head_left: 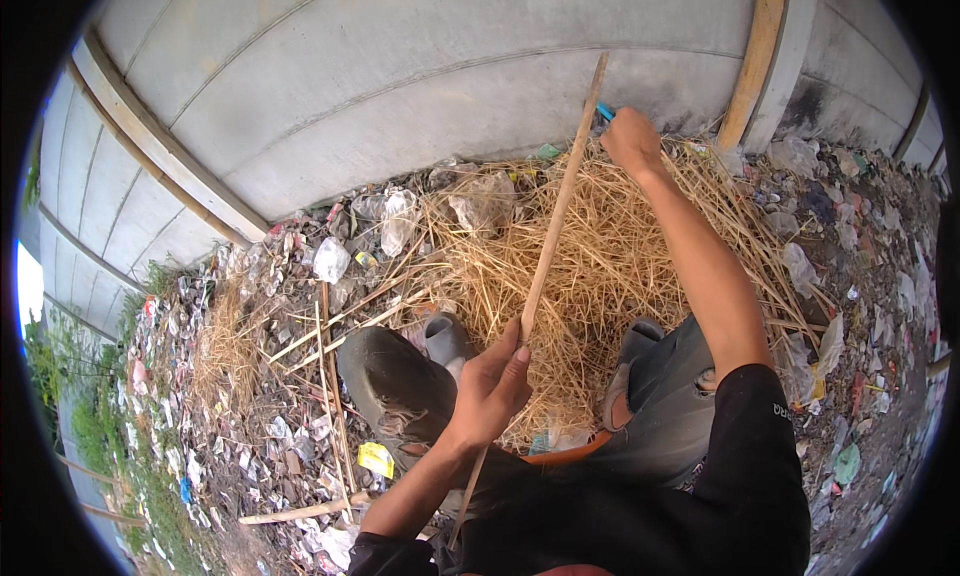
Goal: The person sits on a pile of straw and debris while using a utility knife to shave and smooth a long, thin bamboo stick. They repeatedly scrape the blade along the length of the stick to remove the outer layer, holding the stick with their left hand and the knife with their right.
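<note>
A long, narrow strip of pale wood or bamboo (560, 211) slants up and away in front of me, its lower end passing beside my body. My left hand (492, 384) is closed round its middle, thumb on top. Near the far end of the strip, my right hand (631, 141) makes a fist round a small blue tool (604, 110). Only its blue end shows, so its kind is hidden. Under both hands lies a heap of straw-coloured shavings (610, 246), spread between my two shoes (446, 338).
A grey concrete panel wall (450, 66) rises beyond the heap, with a wooden post (755, 61) against it. Litter and plastic scraps (400, 221) cover the ground. Thin sticks (335, 406) and a yellow packet (376, 459) lie at left, with green weeds (100, 426) farther left.
</note>
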`<action>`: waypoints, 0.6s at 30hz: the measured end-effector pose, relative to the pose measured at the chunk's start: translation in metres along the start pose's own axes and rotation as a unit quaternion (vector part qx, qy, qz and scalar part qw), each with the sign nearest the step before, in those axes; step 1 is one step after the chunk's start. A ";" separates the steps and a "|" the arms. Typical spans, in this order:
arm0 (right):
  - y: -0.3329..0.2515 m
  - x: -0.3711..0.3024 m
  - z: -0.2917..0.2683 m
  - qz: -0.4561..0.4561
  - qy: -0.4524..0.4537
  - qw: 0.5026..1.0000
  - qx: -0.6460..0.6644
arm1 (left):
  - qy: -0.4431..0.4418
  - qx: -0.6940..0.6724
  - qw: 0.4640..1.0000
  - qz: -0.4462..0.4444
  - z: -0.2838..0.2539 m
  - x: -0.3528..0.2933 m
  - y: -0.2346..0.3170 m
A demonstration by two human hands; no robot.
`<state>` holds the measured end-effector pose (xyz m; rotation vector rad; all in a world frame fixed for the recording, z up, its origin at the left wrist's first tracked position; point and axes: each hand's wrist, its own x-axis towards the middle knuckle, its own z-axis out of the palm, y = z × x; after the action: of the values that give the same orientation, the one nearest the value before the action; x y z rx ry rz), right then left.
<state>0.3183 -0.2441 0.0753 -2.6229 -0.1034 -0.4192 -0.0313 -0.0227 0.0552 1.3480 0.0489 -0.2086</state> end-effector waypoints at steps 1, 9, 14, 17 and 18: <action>0.009 0.005 -0.008 0.038 0.001 0.999 0.010 | -0.013 0.013 1.000 0.000 -0.004 -0.004 0.002; 0.146 0.059 -0.047 0.197 0.122 0.973 0.018 | -0.077 0.097 0.988 -0.091 -0.058 -0.070 -0.001; 0.223 0.048 -0.056 0.232 0.153 0.961 -0.015 | -0.049 -0.045 0.992 -0.103 -0.084 -0.105 -0.004; 0.219 0.052 -0.056 0.160 0.029 0.984 -0.072 | -0.023 -0.113 0.993 -0.015 -0.080 -0.068 0.000; 0.205 0.051 -0.053 0.147 0.020 0.986 -0.073 | -0.009 -0.113 0.994 0.000 -0.076 -0.051 0.002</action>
<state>0.3823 -0.4502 0.0437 -2.7125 0.3350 -0.3878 -0.0743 0.0581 0.0481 1.1204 0.0565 -0.2091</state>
